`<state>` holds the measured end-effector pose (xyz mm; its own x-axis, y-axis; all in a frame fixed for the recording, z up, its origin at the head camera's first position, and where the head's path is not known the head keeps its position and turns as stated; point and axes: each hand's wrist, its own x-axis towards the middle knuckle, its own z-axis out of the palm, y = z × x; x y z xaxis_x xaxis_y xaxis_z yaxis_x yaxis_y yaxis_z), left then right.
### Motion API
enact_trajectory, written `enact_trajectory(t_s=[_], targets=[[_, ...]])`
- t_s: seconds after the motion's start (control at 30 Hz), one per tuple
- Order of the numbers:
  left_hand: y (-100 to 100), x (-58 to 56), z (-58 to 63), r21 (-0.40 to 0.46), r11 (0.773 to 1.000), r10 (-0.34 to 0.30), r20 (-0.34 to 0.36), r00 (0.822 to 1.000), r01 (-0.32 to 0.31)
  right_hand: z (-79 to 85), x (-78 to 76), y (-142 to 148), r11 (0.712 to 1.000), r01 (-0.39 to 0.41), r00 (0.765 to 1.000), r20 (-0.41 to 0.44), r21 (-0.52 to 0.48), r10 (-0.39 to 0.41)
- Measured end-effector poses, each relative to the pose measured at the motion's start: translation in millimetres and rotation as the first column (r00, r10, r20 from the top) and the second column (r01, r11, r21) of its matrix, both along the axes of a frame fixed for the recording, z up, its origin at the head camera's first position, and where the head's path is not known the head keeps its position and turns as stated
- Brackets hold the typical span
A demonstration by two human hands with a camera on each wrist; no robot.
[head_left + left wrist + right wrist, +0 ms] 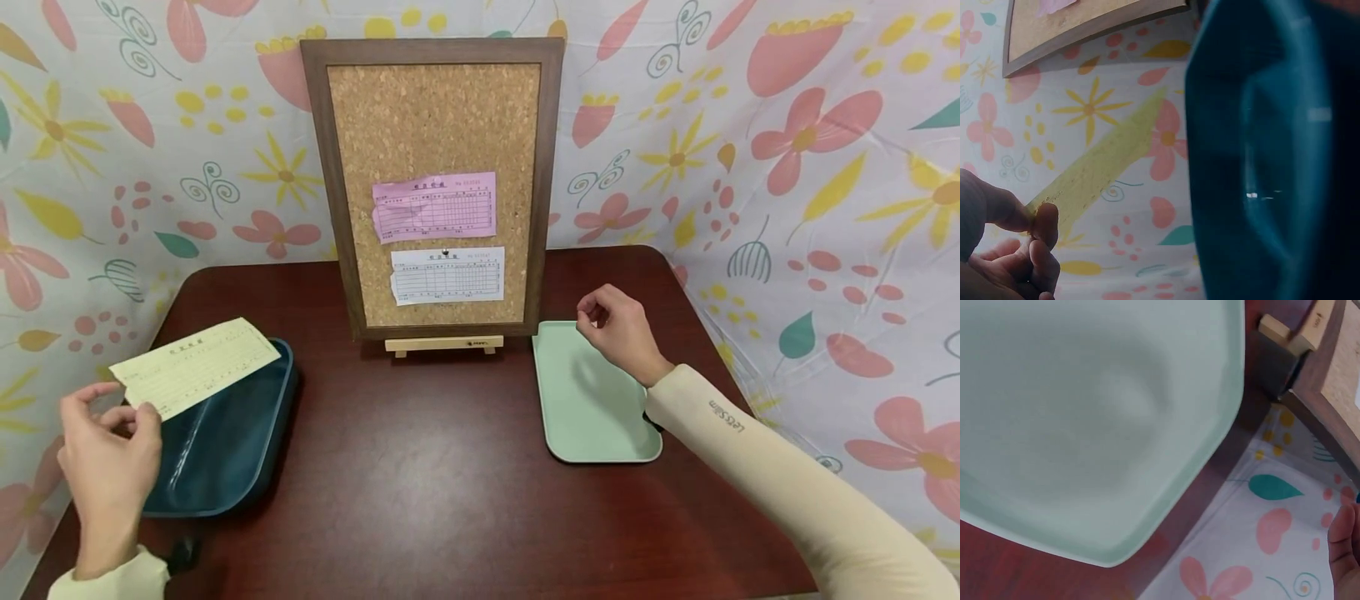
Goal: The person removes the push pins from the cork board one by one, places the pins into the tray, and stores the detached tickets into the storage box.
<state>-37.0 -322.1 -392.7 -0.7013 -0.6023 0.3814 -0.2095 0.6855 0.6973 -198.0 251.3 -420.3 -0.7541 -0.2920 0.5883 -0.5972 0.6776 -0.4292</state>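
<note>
My left hand [112,450] pinches a corner of a pale yellow receipt slip [202,362] between thumb and finger. The slip is held tilted above the dark blue tray [279,417]; it also shows in the left wrist view as a thin yellow sheet [1104,147]. Over the pale green tray [558,433], my right hand [618,329] is raised with curled fingers, thumb and forefinger together. At its fingertips in the right wrist view is a small dark blue thing [1358,497], mostly cut off by the frame edge, its kind unclear.
A framed cork board [435,125] leans on a wooden stand [444,344] at the back of the brown table [420,467]. It bears a pink receipt slip [435,208] and, below, a white receipt slip [447,279] with a dark pin [446,252]. Patterned cloth [720,192] surrounds the table.
</note>
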Motion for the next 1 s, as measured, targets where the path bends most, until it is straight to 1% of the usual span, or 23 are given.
enact_trajectory(t_s=[0.1, 0.17, 0.27, 0.4, 0.47, 0.57, 0.67, 0.8, 0.87, 0.93, 1.0], targets=[[1.8, 5.7, -6.6, -0.037, 0.999, -0.020, -0.035, 0.999, 0.018, -6.6, 1.2, 1.5, 1.000, -0.003, 0.999, 0.041, 0.018, 0.003], [3.1, 8.4, -10.0, -0.061, 0.998, -0.025, -0.038, 0.999, 0.022, -10.6, 1.6, 2.2, 0.999, -0.002, 0.998, 0.065, 0.040, -0.001], [5.4, 11.3, -13.0, -0.068, 0.997, -0.022, 0.010, 1.000, 0.023, -15.8, 2.7, 2.5, 0.998, -0.001, 0.996, 0.094, 0.061, -0.005], [8.5, 13.4, -13.7, -0.082, 0.996, -0.021, 0.121, 0.992, 0.031, -21.5, 4.5, 2.0, 0.997, -0.014, 0.991, 0.131, 0.074, 0.004], [10.8, 14.8, -13.6, -0.086, 0.995, -0.033, 0.180, 0.983, 0.049, -24.0, 5.8, 1.5, 0.996, -0.027, 0.987, 0.160, 0.083, 0.014], [14.6, 18.1, -13.5, -0.088, 0.993, -0.056, 0.265, 0.963, 0.082, -28.1, 7.8, 1.1, 0.993, -0.043, 0.975, 0.222, 0.106, 0.019], [16.2, 21.2, -14.3, -0.093, 0.985, -0.102, 0.348, 0.932, 0.143, -33.2, 9.7, 1.9, 0.990, -0.050, 0.960, 0.279, 0.130, 0.012], [15.6, 23.4, -18.7, -0.100, 0.969, -0.170, 0.395, 0.903, 0.227, -39.9, 12.1, 3.3, 0.986, -0.058, 0.943, 0.334, 0.159, 0.002], [15.2, 23.0, -22.5, -0.106, 0.964, -0.186, 0.396, 0.899, 0.246, -43.3, 13.1, 3.7, 0.983, -0.069, 0.933, 0.361, 0.170, 0.003], [15.5, 22.7, -26.2, -0.111, 0.962, -0.188, 0.385, 0.904, 0.247, -46.3, 14.5, 3.3, 0.982, -0.084, 0.919, 0.394, 0.169, 0.011], [16.4, 21.7, -29.2, -0.119, 0.963, -0.180, 0.380, 0.907, 0.241, -50.1, 15.7, 2.9, 0.982, -0.095, 0.911, 0.413, 0.164, 0.019]])
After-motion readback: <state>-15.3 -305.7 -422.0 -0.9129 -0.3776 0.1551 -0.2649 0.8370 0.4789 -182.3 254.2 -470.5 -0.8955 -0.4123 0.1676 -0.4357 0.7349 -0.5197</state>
